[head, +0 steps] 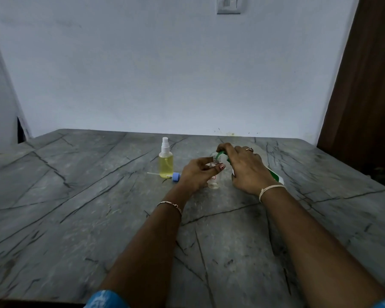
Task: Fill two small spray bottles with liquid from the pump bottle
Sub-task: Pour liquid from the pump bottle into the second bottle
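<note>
Blue sleeves [105, 300] edge the bottom of the view, with both forearms reaching over the grey marble table [76, 218]. At mid-table the left hand [197, 174] pinches the neck of a clear small bottle [214, 181], which stands uncapped. The right hand [247, 170] curls over the green head of the pump bottle [276, 176], its spout at the small bottle's mouth. Just left stands a filled spray bottle [165, 162], yellow and capped. A blue sprayer cap [175, 176] lies at its foot.

The left hand's [196, 174] wrist wore a thin gold chain bracelet [170, 205], the right hand's [247, 172] a cream thread band [270, 188]. The sleeves [106, 300] were blue-patterned fabric.
</note>
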Available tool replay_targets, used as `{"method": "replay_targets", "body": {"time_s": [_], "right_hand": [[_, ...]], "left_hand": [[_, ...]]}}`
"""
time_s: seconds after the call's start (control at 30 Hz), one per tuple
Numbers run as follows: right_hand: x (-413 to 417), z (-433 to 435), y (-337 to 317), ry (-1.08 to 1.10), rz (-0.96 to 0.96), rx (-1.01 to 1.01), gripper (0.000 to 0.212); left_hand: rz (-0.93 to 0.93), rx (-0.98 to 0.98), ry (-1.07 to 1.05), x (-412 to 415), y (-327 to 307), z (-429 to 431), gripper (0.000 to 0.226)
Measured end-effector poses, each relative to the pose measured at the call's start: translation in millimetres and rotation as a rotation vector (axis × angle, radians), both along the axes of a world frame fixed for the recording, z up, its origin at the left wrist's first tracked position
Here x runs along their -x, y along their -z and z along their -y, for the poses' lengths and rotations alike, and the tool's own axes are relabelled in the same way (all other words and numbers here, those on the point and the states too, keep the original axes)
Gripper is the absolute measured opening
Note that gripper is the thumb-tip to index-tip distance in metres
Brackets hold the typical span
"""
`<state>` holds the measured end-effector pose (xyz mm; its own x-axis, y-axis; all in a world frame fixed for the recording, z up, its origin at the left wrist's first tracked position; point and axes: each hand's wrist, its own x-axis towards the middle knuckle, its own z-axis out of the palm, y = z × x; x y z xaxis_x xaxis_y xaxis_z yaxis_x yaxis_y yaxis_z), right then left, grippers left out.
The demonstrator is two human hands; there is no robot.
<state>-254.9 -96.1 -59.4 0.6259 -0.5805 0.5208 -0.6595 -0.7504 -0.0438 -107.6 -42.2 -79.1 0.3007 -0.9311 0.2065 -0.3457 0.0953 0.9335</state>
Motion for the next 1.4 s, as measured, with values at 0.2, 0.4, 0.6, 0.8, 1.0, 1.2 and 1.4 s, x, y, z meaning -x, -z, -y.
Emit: {"method": "replay_targets", "body": {"time_s": [0.2,0.4,0.6,0.8,1.0,1.2,1.4], "right_hand": [[1.9,-1.1,2.2,0.052,-0.044,0.058,0.084],[3.4,-1.3,3.2,0.065,-0.057,0.057,0.085],[-5.9,0.6,3.9,0.076,-0.013,0.085,0.072],[0.7,0.3,5.7,0.085,-0.066,0.099,0.088],[0.8,-0.3,4.0,0.073,-0.039,0.094,0.075],[-3.9,0.0,4.4,0.078,-0.020,0.099,0.072],[6.2,-1.2,5.5,0.046,-0.059,0.095,0.088]], "left_hand": [[0.002,-0.001,0.006,0.5,-0.8,-1.6,0.053],[0.006,-0.007,-0.005,1.0,-0.3,-0.5,0.057],[0.007,-0.006,0.008,-0.1,0.2,0.5,0.054],[-0.030,-0.012,-0.002,-1.1,1.4,2.2,0.056],[-0.013,-0.009,-0.002,-0.7,2.4,3.2,0.056],[-0.011,-0.003,0.001,-1.0,2.1,2.7,0.055],[-0.043,0.000,0.003,-0.6,2.8,3.5,0.055]]}}
